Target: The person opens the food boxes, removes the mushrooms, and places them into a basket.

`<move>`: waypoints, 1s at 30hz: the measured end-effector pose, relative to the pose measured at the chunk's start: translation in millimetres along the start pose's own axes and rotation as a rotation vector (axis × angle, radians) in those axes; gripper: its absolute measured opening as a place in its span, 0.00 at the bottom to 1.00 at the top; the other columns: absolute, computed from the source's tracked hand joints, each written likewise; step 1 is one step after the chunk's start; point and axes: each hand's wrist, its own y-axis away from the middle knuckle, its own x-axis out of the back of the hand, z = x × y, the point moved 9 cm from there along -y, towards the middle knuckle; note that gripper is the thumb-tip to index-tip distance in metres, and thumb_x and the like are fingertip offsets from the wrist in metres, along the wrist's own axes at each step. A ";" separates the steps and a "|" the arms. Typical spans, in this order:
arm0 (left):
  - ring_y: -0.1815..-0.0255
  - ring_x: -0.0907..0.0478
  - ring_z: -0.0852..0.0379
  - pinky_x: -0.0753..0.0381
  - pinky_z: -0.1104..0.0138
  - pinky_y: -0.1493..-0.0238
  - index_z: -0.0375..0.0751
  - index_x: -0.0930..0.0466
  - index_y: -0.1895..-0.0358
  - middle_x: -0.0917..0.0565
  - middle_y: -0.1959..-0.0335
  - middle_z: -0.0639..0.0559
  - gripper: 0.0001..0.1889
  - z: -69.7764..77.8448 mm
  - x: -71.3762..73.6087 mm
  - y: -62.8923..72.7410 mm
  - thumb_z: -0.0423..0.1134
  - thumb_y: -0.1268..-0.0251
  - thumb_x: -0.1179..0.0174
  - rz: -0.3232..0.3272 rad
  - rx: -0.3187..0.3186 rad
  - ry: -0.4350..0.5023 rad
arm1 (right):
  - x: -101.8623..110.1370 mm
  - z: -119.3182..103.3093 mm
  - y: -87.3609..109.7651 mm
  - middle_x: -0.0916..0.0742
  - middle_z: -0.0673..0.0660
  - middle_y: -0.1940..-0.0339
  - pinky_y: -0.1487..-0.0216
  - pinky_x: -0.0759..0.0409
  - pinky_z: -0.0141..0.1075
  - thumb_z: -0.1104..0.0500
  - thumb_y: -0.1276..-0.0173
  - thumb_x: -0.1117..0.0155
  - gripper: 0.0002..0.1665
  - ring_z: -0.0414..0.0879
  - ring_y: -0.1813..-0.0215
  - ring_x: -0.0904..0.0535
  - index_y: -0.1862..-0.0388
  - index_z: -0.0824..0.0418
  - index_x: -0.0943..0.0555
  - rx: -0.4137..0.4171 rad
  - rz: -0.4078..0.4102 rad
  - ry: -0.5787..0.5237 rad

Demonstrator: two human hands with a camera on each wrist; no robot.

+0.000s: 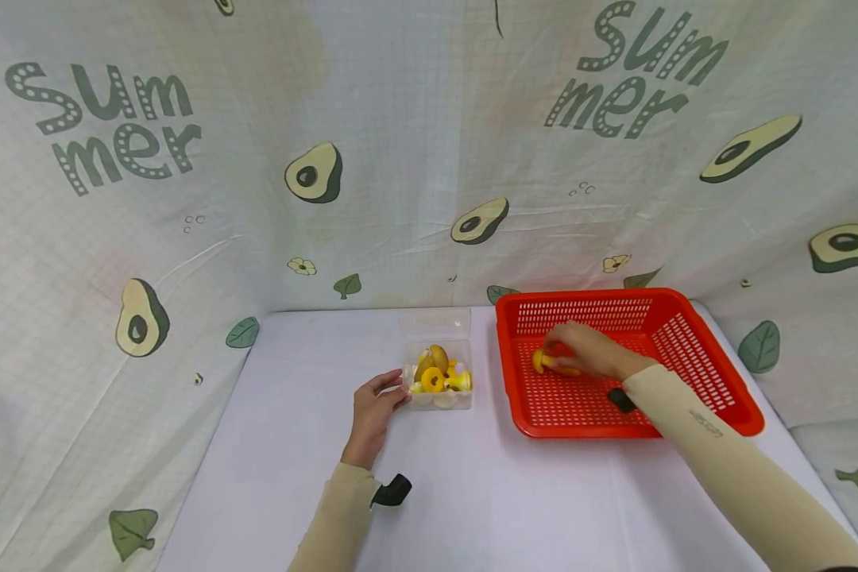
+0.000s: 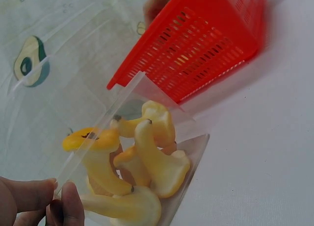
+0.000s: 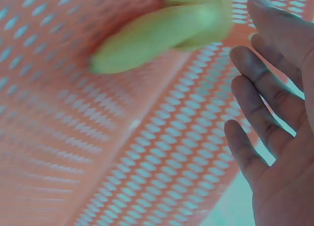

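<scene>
My left hand [image 1: 374, 413] pinches the left wall of a clear plastic box [image 1: 439, 401] between thumb and fingers. Several toy mushrooms [image 2: 162, 162], yellow with pale stems and some brownish caps, lie heaped inside it. My right hand [image 1: 589, 349] reaches down into a red plastic basket [image 1: 632, 430]. Beside its fingers, yellow mushrooms [image 3: 152, 37] lie on the basket's mesh bottom. In the right wrist view, the fingers are spread and loosely bent, with a gap between the fingertips and the mushroom cap.
The box's clear lid [image 1: 434, 322] stands raised at its back edge. Both containers rest on a white-covered table [image 1: 314, 357], with the basket to the right of the box. A printed avocado cloth [image 1: 393, 159] hangs behind and along the sides.
</scene>
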 end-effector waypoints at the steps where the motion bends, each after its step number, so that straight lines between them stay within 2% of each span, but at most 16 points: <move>1: 0.55 0.16 0.51 0.09 0.70 0.55 0.24 0.22 0.34 0.21 0.45 0.34 0.22 -0.1 0.0 0.0 0.21 0.29 0.37 0.000 -0.001 0.000 | 3.6 -5.7 -0.8 0.11 0.59 0.52 0.41 0.13 0.56 0.62 0.35 0.21 0.18 0.56 0.48 0.18 0.48 0.66 0.13 0.013 0.015 0.010; 8: 0.57 0.17 0.53 0.09 0.70 0.55 0.24 0.22 0.33 0.21 0.44 0.33 0.22 -0.3 -0.2 0.2 0.22 0.29 0.37 0.003 -0.007 -0.005 | 28.4 -50.5 -6.3 0.11 0.60 0.47 0.38 0.15 0.58 0.62 0.38 0.19 0.22 0.59 0.43 0.18 0.45 0.65 0.13 0.112 0.123 0.030; 12: 0.57 0.17 0.54 0.09 0.70 0.55 0.23 0.23 0.33 0.21 0.44 0.34 0.22 0.8 -0.1 -0.6 0.22 0.29 0.37 0.001 -0.011 -0.009 | 34.3 -74.1 -10.7 0.11 0.59 0.46 0.36 0.17 0.58 0.61 0.38 0.18 0.23 0.58 0.41 0.19 0.45 0.65 0.13 0.168 0.161 0.031; 17: 0.57 0.17 0.53 0.09 0.70 0.56 0.23 0.22 0.33 0.21 0.45 0.34 0.22 1.6 -0.4 0.2 0.22 0.29 0.37 0.002 -0.010 -0.010 | 34.2 -98.3 -16.8 0.12 0.59 0.44 0.32 0.19 0.58 0.62 0.39 0.17 0.25 0.58 0.38 0.19 0.43 0.65 0.13 0.221 0.183 0.031; 22: 0.56 0.17 0.52 0.09 0.70 0.55 0.24 0.22 0.33 0.21 0.44 0.33 0.22 -0.6 -0.7 0.0 0.22 0.29 0.37 0.002 -0.002 -0.007 | 30.2 -115.9 -24.6 0.13 0.59 0.41 0.30 0.21 0.59 0.62 0.39 0.17 0.26 0.58 0.35 0.20 0.42 0.64 0.14 0.236 0.181 0.035; 30: 0.59 0.17 0.55 0.09 0.71 0.57 0.21 0.22 0.35 0.21 0.47 0.34 0.21 -0.2 -0.1 -1.8 0.20 0.30 0.37 -0.004 -0.021 0.003 | 20.3 -140.5 -39.0 0.13 0.59 0.39 0.31 0.19 0.56 0.60 0.39 0.17 0.29 0.57 0.36 0.19 0.40 0.64 0.15 0.298 0.182 0.073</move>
